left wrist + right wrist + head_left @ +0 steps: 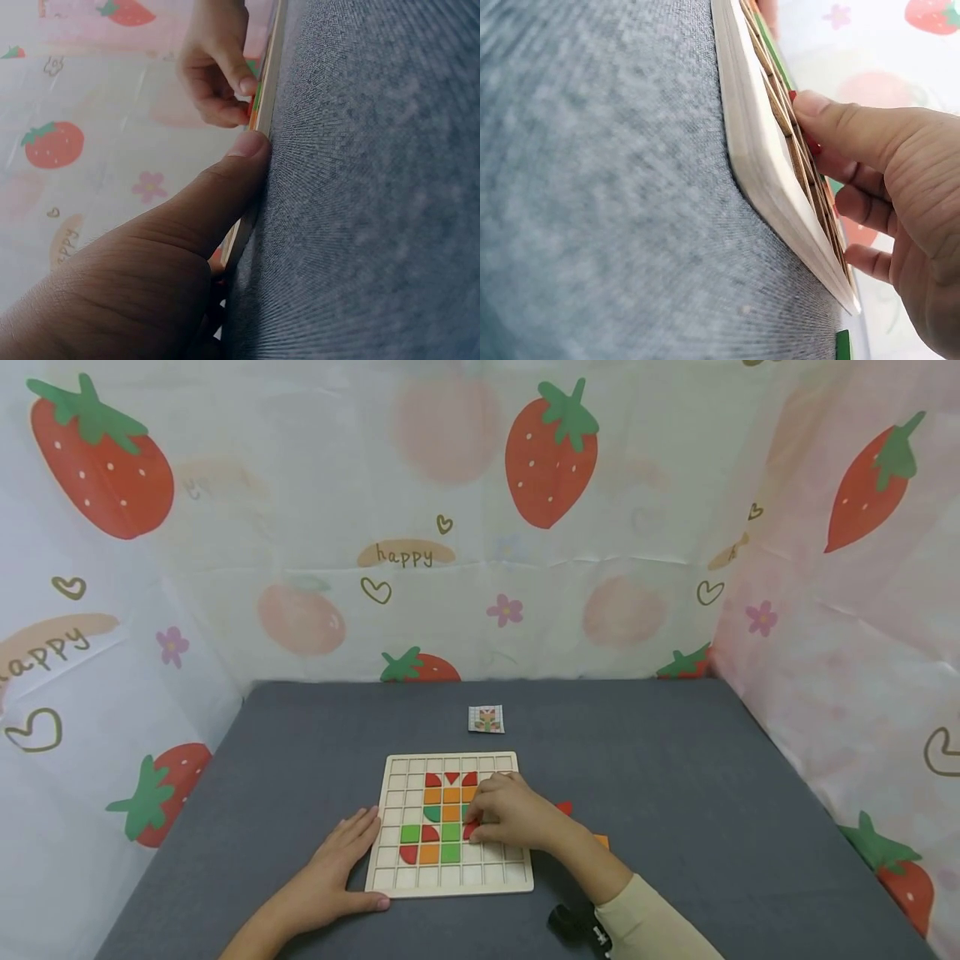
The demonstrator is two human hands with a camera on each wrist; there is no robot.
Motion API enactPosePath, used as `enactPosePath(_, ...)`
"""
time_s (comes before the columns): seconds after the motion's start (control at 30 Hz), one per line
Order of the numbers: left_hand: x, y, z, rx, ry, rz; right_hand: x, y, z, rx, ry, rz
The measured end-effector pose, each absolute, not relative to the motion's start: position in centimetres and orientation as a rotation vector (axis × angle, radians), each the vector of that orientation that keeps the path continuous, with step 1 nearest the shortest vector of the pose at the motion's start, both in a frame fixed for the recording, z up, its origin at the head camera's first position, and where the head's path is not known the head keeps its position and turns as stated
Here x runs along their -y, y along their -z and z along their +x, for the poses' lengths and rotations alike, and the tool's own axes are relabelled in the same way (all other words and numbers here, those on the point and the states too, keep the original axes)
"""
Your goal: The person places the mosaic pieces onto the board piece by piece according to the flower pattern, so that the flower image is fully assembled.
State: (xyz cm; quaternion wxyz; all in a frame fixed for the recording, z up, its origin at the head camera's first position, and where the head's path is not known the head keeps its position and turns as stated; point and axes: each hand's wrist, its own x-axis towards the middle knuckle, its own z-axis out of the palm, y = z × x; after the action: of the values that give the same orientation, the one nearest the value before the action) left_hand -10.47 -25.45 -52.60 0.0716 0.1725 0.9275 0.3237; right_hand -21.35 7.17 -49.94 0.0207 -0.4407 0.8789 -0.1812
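Observation:
A square wooden grid board (495, 878) lies on the grey cloth, with red, orange and green tiles set in some of its cells. My left hand (330, 868) rests along the board's left side, fingers fairly straight and the thumb at the near left corner. Over the right part of the grid, my right hand (516, 810) pinches a red tile (814, 147) between thumb and fingers, low against the board. That hand hides several cells and part of the tile. Among the tiles in place is a light green square (450, 832) in a middle column.
A small pattern card (486, 725) lies beyond the board. Partly behind my right forearm are a red piece (565, 808) and an orange piece (602, 841). A black object (567, 924) sits by the right sleeve. Strawberry-print cloth (480, 635) hangs around the table.

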Motion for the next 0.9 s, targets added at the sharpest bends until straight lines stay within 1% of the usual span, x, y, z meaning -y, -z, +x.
enactPosePath(0.47, 25.41, 52.65, -10.58, -2.786, -0.966, 0.506, -7.16, 50.12, -21.48, -2.708, 0.596, -1.417)
enactPosePath(0.77, 25.41, 52.45, -10.93, -2.782, -0.948, 0.494, -7.11, 49.96, -21.64, -2.697, 0.588, -1.403)
enactPosePath(0.9, 25.52, 52.73, -10.79, -2.789, -0.951, 0.53, -7.16, 49.99, -21.49, -2.682, 0.597, -1.392)
